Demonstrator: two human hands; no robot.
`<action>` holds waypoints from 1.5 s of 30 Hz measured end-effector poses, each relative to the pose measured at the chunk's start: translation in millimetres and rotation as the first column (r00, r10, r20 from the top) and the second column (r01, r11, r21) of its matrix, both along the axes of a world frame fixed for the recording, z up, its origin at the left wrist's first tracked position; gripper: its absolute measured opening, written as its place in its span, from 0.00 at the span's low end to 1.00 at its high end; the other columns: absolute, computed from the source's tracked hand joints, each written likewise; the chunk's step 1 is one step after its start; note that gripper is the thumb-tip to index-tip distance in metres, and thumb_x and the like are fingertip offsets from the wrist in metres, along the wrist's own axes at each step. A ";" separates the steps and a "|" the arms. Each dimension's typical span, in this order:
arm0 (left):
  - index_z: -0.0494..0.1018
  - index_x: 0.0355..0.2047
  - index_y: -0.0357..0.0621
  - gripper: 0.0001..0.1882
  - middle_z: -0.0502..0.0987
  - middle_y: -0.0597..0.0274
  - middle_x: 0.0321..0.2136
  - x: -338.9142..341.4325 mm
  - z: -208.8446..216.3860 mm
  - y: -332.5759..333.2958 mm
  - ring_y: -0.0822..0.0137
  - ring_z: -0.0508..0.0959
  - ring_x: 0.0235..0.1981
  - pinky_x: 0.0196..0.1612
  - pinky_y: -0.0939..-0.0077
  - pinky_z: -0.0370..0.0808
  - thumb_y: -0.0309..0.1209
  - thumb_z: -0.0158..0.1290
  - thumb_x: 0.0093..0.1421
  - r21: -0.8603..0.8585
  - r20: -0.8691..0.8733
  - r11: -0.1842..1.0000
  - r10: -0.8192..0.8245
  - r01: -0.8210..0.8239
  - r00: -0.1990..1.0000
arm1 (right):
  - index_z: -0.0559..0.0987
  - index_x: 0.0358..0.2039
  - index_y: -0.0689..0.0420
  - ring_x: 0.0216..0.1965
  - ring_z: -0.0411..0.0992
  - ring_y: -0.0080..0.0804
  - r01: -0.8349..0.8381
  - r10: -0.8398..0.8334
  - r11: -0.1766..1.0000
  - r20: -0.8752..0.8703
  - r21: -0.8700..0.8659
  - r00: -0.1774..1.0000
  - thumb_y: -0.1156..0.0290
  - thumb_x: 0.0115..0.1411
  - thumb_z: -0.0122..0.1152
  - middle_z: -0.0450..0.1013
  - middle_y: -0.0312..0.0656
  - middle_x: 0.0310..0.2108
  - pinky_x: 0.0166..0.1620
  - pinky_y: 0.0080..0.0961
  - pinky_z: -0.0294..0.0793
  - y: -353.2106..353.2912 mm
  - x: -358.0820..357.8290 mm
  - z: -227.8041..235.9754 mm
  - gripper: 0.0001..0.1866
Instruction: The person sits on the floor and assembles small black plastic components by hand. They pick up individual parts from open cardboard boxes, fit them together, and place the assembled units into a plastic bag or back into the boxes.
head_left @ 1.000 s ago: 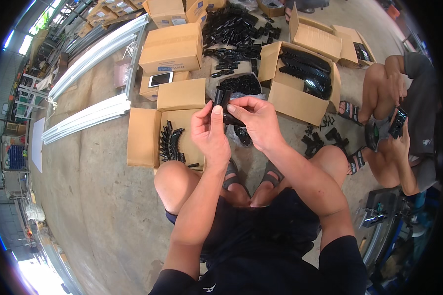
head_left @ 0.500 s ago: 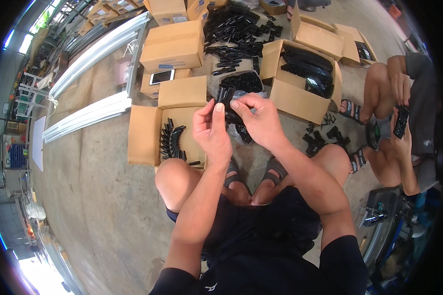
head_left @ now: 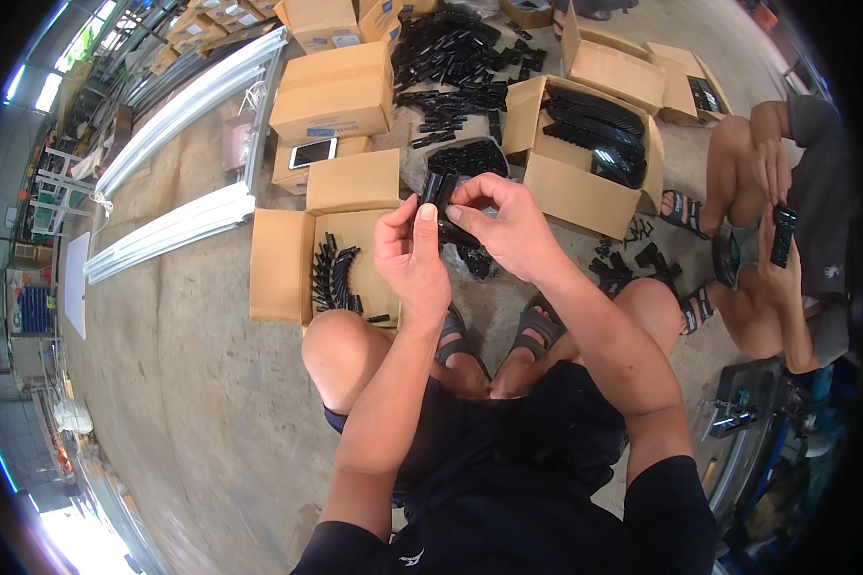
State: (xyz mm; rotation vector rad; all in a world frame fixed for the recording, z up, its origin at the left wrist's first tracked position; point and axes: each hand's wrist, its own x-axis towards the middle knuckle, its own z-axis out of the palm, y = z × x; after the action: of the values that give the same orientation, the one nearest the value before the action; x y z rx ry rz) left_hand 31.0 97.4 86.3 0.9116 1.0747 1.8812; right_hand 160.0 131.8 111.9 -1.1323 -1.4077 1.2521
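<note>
Before my knees, my left hand (head_left: 417,247) is closed on a glossy black plastic part (head_left: 438,189), its thumb pressed along the near side. My right hand (head_left: 499,220) pinches the same part from the right, thumb and forefinger against it. The lower end of the part shows dark between both palms; its exact kind I cannot make out. Behind it lies a clear bag of small black pieces (head_left: 468,156). To the left, an open cardboard box (head_left: 283,264) holds similar black parts (head_left: 334,273) laid in a curved row.
A large pile of black parts (head_left: 441,53) lies on the floor ahead. An open carton (head_left: 580,192) of long curved black pieces stands right of it. A tablet (head_left: 314,152) rests on a box at left. At right, a co-worker's hand (head_left: 784,244) holds a black part.
My right fingers have shifted slightly on the black part, and the part has tilted a little. The co-worker's black part has turned more upright.
</note>
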 end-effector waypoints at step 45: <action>0.76 0.48 0.35 0.12 0.81 0.60 0.41 5.2 -3.0 1.0 0.77 0.77 0.40 0.47 0.82 0.74 0.27 0.60 0.67 -0.028 -0.023 0.999 -0.030 0.029 0.999 | 0.80 0.32 0.65 0.40 0.76 0.35 0.047 -0.049 0.996 0.034 0.071 0.998 0.75 0.60 0.66 0.77 0.44 0.38 0.45 0.30 0.74 -3.5 7.0 1.3 0.06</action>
State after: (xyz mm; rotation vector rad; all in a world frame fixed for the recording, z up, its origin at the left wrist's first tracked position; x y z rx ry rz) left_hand 36.2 98.5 83.3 0.9304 1.0933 1.8313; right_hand 167.0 128.3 113.3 -1.1387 -1.4315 1.1450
